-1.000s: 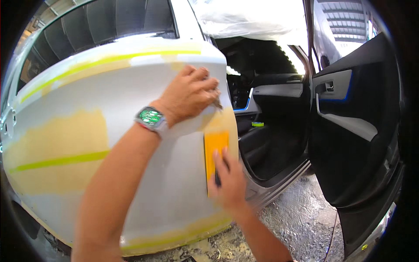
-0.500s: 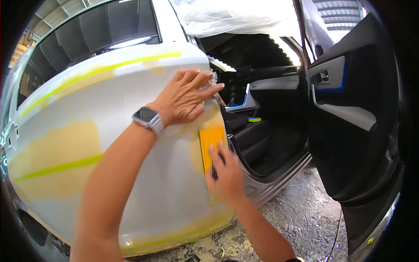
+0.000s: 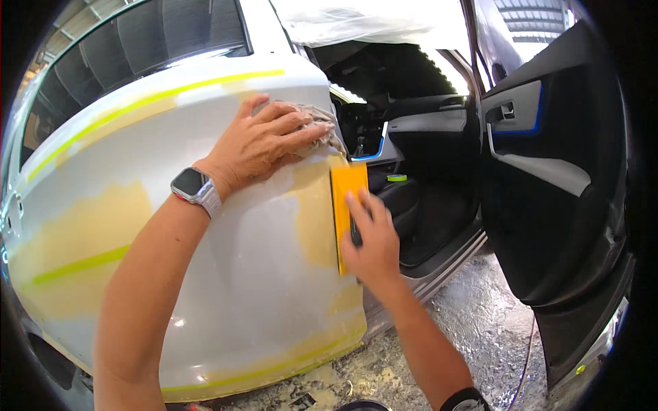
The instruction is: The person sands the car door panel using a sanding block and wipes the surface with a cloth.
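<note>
In front of me is a white car door with tan filler patches and yellow-green stripes. My left hand lies on its upper part near the rear-view edge at the right, fingers closed over a crumpled greyish rag. Lower down, my right hand grips a long yellow sanding block with a dark handle. The block stands nearly upright along the door's right edge, partly overhanging it. My fingers hide part of the handle.
To the right, an open front door with dark trim shows its inner side. Between the doors lies the cabin, with a green tape roll on the seat. Plastic sheeting covers the top. The floor looks wet and spattered.
My right hand and the sanding block have moved up and right to the door's edge. My left hand has shifted left and flattened, showing more of the rag.
</note>
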The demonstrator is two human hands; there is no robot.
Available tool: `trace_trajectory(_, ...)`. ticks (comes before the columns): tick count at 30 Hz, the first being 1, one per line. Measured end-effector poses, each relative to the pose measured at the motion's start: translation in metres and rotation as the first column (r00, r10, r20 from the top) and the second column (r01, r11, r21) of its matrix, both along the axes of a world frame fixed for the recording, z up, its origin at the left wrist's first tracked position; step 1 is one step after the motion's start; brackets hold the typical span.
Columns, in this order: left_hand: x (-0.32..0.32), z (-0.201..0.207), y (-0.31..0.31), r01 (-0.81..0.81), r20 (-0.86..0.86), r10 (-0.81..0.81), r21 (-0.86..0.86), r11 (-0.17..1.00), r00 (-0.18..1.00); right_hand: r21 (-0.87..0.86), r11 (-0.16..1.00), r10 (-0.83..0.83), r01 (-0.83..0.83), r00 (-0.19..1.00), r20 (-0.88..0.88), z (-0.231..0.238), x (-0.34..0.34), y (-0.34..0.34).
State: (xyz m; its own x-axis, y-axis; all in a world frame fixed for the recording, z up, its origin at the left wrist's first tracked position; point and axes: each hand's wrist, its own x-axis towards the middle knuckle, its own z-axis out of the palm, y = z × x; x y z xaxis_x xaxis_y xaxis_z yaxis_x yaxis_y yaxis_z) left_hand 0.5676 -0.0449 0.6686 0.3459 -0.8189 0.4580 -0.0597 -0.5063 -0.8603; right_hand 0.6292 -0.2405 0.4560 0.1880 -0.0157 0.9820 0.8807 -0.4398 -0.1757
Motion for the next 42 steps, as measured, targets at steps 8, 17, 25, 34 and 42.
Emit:
trace_trajectory(8, 0.011, -0.003, -0.008, 0.116, -0.036, -0.120, -0.104, 0.988, 0.992, 0.027, 0.999, -0.040, 0.038, 0.998, 0.039, -0.079, 0.000, -0.007)
trace_trajectory(17, 0.011, -0.001, 0.000, 0.152, 0.001, -0.152, -0.071, 0.986, 0.988, -0.046, 0.996, -0.080, 0.082, 0.996, 0.038, -0.074, -0.007, -0.008)
trace_trajectory(25, 0.009, -0.011, 0.001, 0.093, -0.032, -0.097, -0.098, 0.991, 0.995, 0.038, 0.999, -0.036, 0.033, 0.997, 0.074, -0.019, 0.013, -0.003)
trace_trajectory(34, 0.008, -0.002, -0.006, 0.117, -0.029, -0.120, -0.099, 0.988, 0.992, -0.103, 0.991, -0.092, 0.086, 0.994, -0.055, -0.135, -0.056, 0.035)
trace_trajectory(42, 0.006, -0.006, 0.008, 0.081, -0.014, -0.083, -0.095, 0.992, 0.996, 0.017, 0.999, -0.039, 0.039, 0.999, 0.025, 0.003, -0.007, 0.012)
